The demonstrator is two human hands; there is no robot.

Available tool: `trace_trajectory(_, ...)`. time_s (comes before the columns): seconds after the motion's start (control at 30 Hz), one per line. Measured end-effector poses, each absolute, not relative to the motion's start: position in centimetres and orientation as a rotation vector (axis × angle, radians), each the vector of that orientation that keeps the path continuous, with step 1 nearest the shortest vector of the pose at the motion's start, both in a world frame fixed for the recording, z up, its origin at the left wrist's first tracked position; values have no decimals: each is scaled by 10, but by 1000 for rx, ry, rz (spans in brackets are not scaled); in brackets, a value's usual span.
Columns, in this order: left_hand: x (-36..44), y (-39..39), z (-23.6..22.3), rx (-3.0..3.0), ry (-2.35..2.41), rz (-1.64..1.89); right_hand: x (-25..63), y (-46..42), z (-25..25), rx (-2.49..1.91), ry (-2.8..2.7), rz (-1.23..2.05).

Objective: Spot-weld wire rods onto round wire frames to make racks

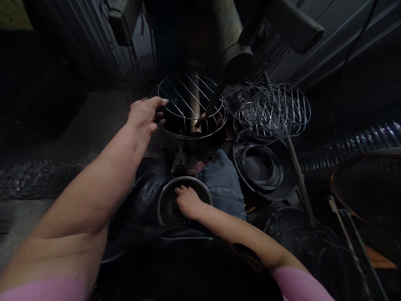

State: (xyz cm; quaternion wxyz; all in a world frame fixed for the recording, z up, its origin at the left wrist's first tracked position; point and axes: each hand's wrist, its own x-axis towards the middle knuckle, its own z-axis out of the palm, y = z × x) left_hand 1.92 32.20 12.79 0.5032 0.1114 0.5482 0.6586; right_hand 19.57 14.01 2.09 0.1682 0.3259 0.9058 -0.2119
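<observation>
My left hand grips the left rim of a round wire rack, thumb above and fingers below. The rack has parallel bars inside a ring and lies around a metal post of a machine. A thin dark rod with a coppery tip comes down close to the rack's front bars. Down in a metal bowl at my lap, my right hand has its fingers curled among small dark pieces. What its fingertips hold is hidden.
Several finished-looking wire racks are heaped to the right. Below them, a coil of wire lies in a dark basin. The machine's thick cylinder hangs overhead. A large round copper-edged pan stands at far right.
</observation>
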Motion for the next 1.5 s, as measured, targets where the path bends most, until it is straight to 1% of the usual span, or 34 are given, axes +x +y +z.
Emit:
trace_trajectory(0.13,20,322,128,292,1331,1523,195,140,17,852,2594,-571)
trace_trajectory(0.27,20,323,130,352,1325,1484,193,135,19,842,2550,-607)
trace_trajectory(0.5,22,313,131,362,1259,1593,206,153,50,990,2361,-885)
trace_trajectory(0.53,22,311,131,358,1250,1615,212,159,56,1009,2376,-982)
trace_trajectory(0.6,22,307,131,355,1236,1637,223,170,69,1089,2423,-1317)
trace_trajectory(0.7,21,303,133,348,1216,1624,235,186,87,1347,2349,-2055)
trace_trajectory(0.77,22,300,134,345,1222,1624,238,195,100,1543,2125,-2547)
trace_trajectory(0.8,22,298,134,347,1229,1633,237,200,107,1647,2016,-2733)
trace_trajectory(0.83,23,296,134,349,1237,1646,237,205,114,1742,1948,-2869)
trace_trajectory(0.9,26,290,134,356,1244,1666,234,215,126,1922,1994,-3007)
trace_trajectory(0.93,29,287,134,359,1239,1669,232,219,130,1998,2090,-3008)
trace_trajectory(1.0,34,281,134,367,1212,1677,228,228,133,2178,2336,-2847)
trace_trajectory(1.07,39,276,135,386,1179,1678,224,234,128,2398,2519,-2511)
trace_trajectory(1.13,44,273,136,410,1161,1688,219,239,119,2590,2579,-2158)
trace_trajectory(1.2,47,272,137,432,1155,1699,214,241,111,2705,2599,-1922)
trace_trajectory(1.3,48,272,137,452,1148,1701,210,244,105,2824,2614,-1767)
trace_trajectory(1.5,48,278,136,447,1132,1699,206,248,101,2923,2682,-1692)
